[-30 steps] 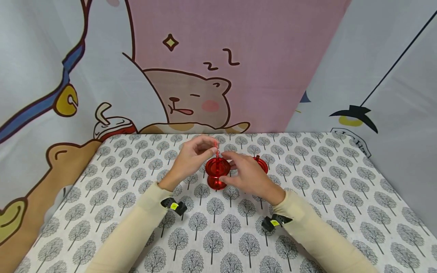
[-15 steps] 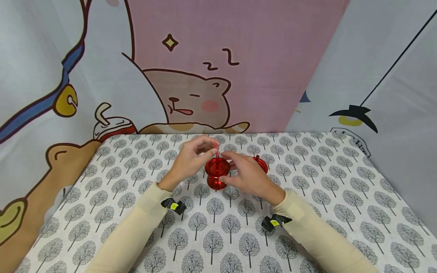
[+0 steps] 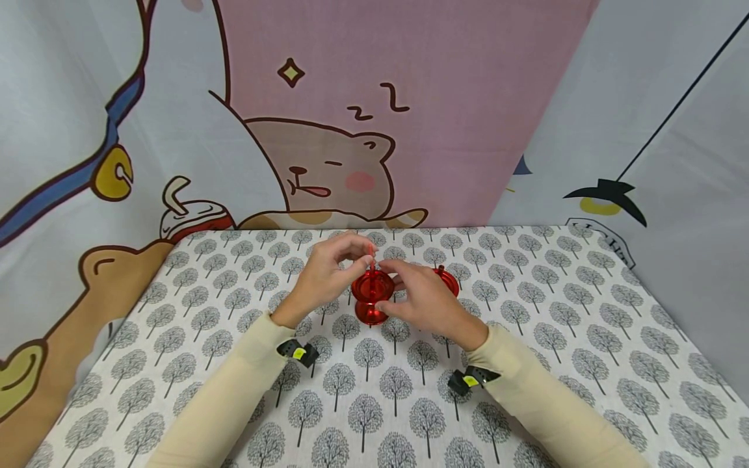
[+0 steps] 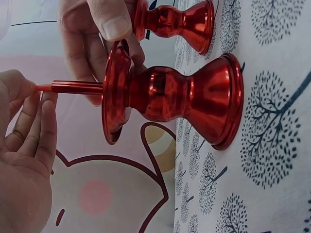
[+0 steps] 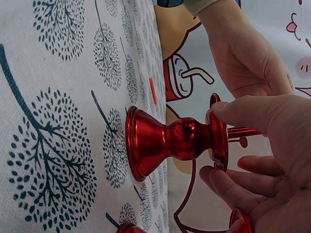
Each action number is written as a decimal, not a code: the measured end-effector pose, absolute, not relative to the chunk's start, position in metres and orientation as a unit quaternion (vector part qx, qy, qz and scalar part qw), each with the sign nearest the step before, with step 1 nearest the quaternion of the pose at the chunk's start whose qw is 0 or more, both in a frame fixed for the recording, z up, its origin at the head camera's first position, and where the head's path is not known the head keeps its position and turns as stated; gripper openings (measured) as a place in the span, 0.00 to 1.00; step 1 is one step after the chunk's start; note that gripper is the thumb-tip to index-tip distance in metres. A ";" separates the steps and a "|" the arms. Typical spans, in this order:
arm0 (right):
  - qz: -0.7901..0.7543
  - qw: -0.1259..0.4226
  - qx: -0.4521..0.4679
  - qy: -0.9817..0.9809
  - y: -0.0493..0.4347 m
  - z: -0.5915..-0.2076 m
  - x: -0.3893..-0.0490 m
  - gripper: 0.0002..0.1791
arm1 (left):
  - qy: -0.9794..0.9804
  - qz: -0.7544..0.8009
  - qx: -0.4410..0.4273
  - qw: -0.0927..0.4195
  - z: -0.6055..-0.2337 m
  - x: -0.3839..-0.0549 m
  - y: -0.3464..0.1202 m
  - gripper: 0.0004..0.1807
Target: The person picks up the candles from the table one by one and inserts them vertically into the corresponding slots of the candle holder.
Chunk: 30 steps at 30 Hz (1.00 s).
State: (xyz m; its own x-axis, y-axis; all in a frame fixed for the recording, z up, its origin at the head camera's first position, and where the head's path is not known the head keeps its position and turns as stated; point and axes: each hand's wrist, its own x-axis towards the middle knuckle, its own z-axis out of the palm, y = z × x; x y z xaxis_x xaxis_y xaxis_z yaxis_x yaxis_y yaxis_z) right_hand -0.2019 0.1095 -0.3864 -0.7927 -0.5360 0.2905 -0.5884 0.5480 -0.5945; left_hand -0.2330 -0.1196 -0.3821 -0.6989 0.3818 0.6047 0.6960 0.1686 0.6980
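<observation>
Head cam: bright, even, diffuse light; dir. can't tell; wide-angle stretch twd edges.
Backdrop point(image 3: 468, 97): flat, matte, mild shading at L folds.
Tablecloth point(image 3: 380, 383): well lit, print legible; faint soft shadows nr sleeves point(image 3: 228, 390).
Red candlestick point(image 4: 167, 94): glossy, bright streaks + dark reflections.
Wrist cams: 2 pics, both sideways, dimmer/greyer vs head.
Thin red rod point(image 3: 372, 251): too small in head cam for fine detail.

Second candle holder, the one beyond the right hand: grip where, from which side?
Likely the waist, from the person's right. The second candle holder stands upright, narrower between dish and flared base; in the head view, the right hand covers its near left side.
</observation>
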 end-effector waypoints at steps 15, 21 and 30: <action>0.357 0.031 0.315 -0.879 0.109 -0.387 -0.202 0.38 | -0.758 -0.517 -0.363 0.159 -0.381 -0.231 -0.119 0.09; 0.356 0.035 0.315 -0.879 0.109 -0.386 -0.202 0.38 | -0.748 -0.505 -0.392 0.181 -0.382 -0.232 -0.118 0.08; 0.353 0.033 0.317 -0.880 0.109 -0.386 -0.202 0.39 | -0.747 -0.494 -0.401 0.195 -0.383 -0.233 -0.118 0.09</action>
State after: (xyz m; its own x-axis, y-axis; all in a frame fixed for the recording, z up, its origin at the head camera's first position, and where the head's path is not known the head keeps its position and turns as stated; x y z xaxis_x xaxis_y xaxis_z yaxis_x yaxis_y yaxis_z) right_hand -0.2023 0.1088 -0.3858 -0.7974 -0.5334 0.2820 -0.5805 0.5506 -0.5999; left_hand -0.2327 -0.1177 -0.3831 -0.6022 0.4056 0.6876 0.7916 0.1912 0.5804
